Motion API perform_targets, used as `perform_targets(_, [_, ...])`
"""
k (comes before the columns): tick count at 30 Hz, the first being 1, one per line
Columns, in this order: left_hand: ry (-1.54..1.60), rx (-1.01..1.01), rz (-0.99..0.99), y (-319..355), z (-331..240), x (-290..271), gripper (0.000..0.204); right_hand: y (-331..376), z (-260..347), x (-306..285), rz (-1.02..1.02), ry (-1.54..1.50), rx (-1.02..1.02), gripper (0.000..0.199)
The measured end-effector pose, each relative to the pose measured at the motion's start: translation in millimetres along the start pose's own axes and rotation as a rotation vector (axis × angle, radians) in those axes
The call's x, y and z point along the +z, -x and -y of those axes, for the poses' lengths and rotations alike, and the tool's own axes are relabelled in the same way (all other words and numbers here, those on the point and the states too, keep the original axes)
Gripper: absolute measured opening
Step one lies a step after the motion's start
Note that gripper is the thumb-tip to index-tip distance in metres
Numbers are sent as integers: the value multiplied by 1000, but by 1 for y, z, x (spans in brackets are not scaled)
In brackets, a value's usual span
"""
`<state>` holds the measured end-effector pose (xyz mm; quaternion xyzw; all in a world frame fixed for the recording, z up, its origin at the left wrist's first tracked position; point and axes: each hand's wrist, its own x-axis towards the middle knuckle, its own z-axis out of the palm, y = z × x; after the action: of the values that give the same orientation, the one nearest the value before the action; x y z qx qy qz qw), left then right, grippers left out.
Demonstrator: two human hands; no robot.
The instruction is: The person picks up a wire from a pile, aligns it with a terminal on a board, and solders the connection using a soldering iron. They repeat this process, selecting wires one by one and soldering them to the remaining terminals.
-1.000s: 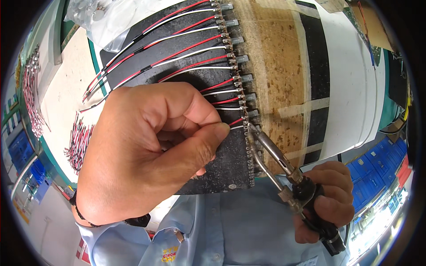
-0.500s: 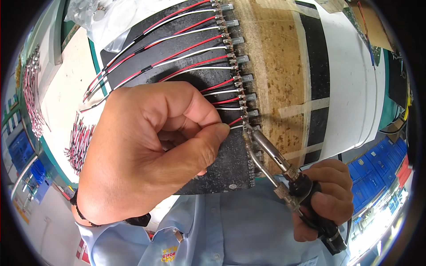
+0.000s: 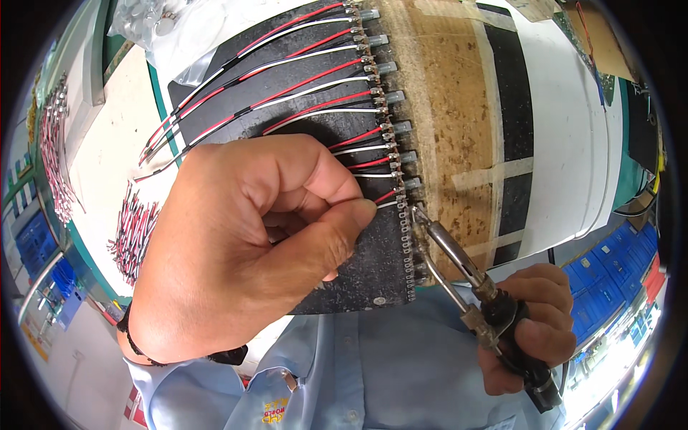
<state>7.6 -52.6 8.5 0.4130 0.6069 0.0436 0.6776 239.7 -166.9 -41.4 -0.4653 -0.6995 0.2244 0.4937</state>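
Note:
My left hand (image 3: 251, 244) pinches a red and white wire pair (image 3: 387, 196) between thumb and forefinger. The wire ends reach a row of small metal terminals (image 3: 409, 251) along the edge of a black board (image 3: 369, 269). My right hand (image 3: 537, 326) is wrapped round the black handle of a soldering iron (image 3: 451, 247) with a thin metal feed tube (image 3: 446, 287) beside its barrel. Its tip is just right of the terminal row, slightly apart from the pinched wires. Farther up, other wire pairs (image 3: 308, 82) join terminals with small clear bulb-like parts (image 3: 403, 127).
A brown, stained board (image 3: 451, 115) with tape strips lies right of the terminals. Bundles of red, white and black wires (image 3: 132, 233) lie at left, with a clear plastic bag (image 3: 175, 36) at the upper left. Blue bins (image 3: 613, 272) stand at right.
The iron's tip has drawn back right and slightly down from the wire joint. My left hand and the wired board have shifted slightly right, the pinch unchanged.

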Motion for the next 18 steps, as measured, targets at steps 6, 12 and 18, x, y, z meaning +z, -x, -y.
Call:
perform_targets(6, [-39, 32, -7, 1, 1, 1, 8, 1, 5, 5, -27, 48, 22, 39])
perform_targets(12, [-100, 134, -19, 1, 8, 2, 7, 0, -1, 5, 33, 27, -27, 43])
perform_targets(18, [-84, 153, -18, 1, 11, 2, 7, 0, -1, 4, 51, 24, -31, 42])
